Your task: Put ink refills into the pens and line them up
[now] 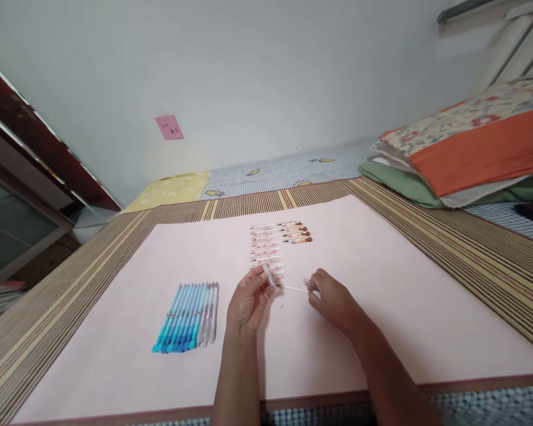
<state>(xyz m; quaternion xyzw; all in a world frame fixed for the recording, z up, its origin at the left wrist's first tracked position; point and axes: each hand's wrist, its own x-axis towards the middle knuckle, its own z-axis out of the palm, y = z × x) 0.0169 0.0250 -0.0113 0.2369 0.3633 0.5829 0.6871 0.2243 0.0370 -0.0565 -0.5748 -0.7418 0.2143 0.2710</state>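
Observation:
My left hand (249,300) is closed on a clear plastic pen barrel (269,276), held tilted between thumb and fingers. To its right, my right hand (332,297) pinches a thin white pen refill (294,289), whose far end reaches to my left fingers. A short clear piece (309,284) shows at the right fingertips; its kind is hard to make out. Just beyond the hands lies a column of slim white and pink pen parts (265,244). Several pen parts with brown ends (298,232) lie beside that column. Tiny dark bits (281,306) sit below the hands.
A row of blue pens (181,316) and clear pens (210,313) lies left of my hands on the pale pink sheet (128,331). Under it is a striped mat (44,331). Folded bedding (475,148) is piled at the right, and a wall (266,77) stands behind.

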